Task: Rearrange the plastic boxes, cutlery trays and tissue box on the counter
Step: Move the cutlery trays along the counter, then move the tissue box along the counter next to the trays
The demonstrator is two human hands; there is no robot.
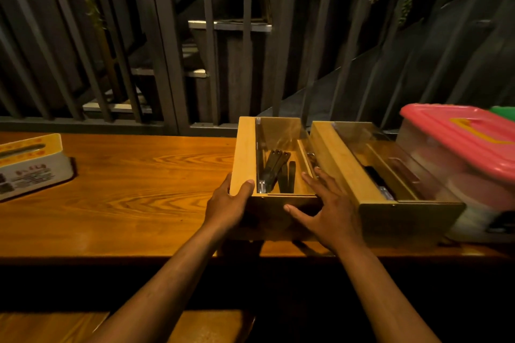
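Tissue box (30, 164) cut off by the left edge; pink-lidded plastic box (459, 147) looks blurred, contents unclear.

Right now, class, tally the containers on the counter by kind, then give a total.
Wooden cutlery trays: 2
Tissue box: 1
Pink-lidded plastic box: 1
Total: 4
A green edge behind it is too cut off to count.

At the counter (139, 175), left hand (228, 200) grips a wooden cutlery tray (245, 153); right hand (326, 209) rests spread on its near corner.
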